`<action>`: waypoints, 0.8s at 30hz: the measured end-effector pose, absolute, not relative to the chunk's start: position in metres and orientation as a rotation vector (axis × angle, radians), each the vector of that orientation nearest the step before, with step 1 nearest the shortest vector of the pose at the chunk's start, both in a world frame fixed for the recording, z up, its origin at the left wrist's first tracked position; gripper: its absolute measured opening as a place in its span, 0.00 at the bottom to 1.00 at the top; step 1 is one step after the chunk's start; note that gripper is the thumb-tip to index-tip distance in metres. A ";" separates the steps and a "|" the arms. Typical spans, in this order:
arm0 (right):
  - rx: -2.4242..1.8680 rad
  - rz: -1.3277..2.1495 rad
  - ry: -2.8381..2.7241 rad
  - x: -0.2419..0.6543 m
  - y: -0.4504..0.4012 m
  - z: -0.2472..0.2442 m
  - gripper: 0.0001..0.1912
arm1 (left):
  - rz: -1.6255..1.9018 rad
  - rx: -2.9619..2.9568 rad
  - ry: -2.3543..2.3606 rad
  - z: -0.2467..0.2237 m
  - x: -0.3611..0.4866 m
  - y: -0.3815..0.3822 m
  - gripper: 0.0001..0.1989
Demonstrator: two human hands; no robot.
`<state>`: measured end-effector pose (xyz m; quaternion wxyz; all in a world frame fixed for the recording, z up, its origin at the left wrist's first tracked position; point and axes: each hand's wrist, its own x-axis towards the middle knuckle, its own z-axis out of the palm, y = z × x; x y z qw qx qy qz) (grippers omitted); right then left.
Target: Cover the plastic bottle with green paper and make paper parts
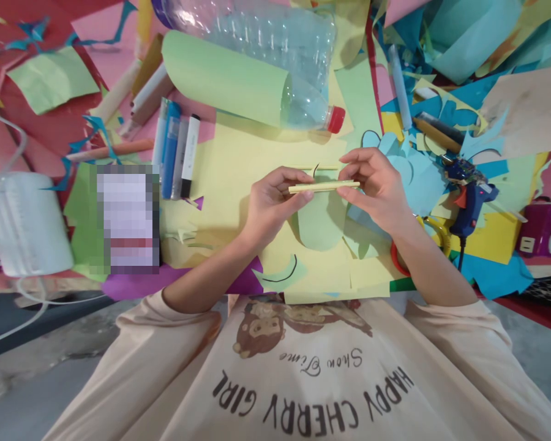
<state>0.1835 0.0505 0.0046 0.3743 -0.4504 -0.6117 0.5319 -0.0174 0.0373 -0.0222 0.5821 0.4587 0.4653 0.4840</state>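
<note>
In the head view a thin pale-yellow folded paper strip (324,186) lies level between my hands. My left hand (275,199) is closed on its left end, thumb below and fingers curled above. At the right end, the thumb of my right hand (377,188) presses on the strip, its fingers bent above. Just behind runs a second thin yellow edge (316,167); whether it joins the strip I cannot tell. Under my hands are a light-green rounded paper piece (321,226) and a large pale-yellow sheet (224,165).
A plastic bottle with a red cap (336,119), partly wrapped in green paper, lies behind. Markers (190,156) are on the left, near a blurred-out rectangle (128,220). To the right are scissors (434,239), a blue glue gun (471,202) and paper scraps (482,104).
</note>
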 end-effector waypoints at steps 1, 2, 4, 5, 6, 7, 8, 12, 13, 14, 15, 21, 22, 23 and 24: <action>-1.152 1.362 -1.562 0.184 0.050 0.005 0.18 | 1.129 1.072 1.081 -0.022 -0.018 0.037 0.18; -1.150 1.357 -1.554 0.184 0.050 0.005 0.18 | 1.135 1.070 1.073 -0.022 -0.018 0.037 0.20; -1.150 1.338 -1.537 0.185 0.051 0.004 0.18 | 1.200 1.038 1.056 -0.020 -0.018 0.038 0.19; -1.145 1.332 -1.530 0.185 0.051 0.004 0.18 | 1.262 1.001 1.050 -0.019 -0.018 0.039 0.18; -1.136 1.327 -1.524 0.186 0.051 0.003 0.19 | 1.329 0.953 1.050 -0.019 -0.018 0.041 0.17; -1.123 1.327 -1.520 0.186 0.052 0.002 0.19 | 1.386 0.900 1.057 -0.018 -0.018 0.043 0.17; -1.110 1.327 -1.519 0.186 0.052 0.002 0.20 | 1.424 0.851 1.068 -0.017 -0.019 0.045 0.17; -1.136 1.297 -1.534 0.187 0.052 0.000 0.20 | 1.406 0.750 1.094 -0.016 -0.024 0.053 0.12; -1.153 1.286 -1.538 0.187 0.052 0.000 0.21 | 1.386 0.756 1.078 -0.015 -0.025 0.054 0.10; -1.162 1.277 -1.540 0.186 0.052 0.001 0.21 | 1.359 0.780 1.054 -0.015 -0.026 0.053 0.10; -1.164 1.272 -1.541 0.186 0.052 0.001 0.21 | 1.324 0.823 1.028 -0.015 -0.026 0.053 0.11; -1.168 1.285 -1.552 0.186 0.051 0.002 0.18 | 1.194 1.144 1.082 -0.019 -0.025 0.043 0.26; -1.159 1.286 -1.554 0.186 0.051 0.002 0.18 | 1.200 1.155 1.101 -0.019 -0.025 0.043 0.26; -1.148 1.286 -1.555 0.186 0.051 0.002 0.18 | 1.207 1.159 1.111 -0.020 -0.025 0.042 0.26; -1.139 1.286 -1.555 0.186 0.051 0.001 0.18 | 1.215 1.162 1.115 -0.020 -0.025 0.043 0.26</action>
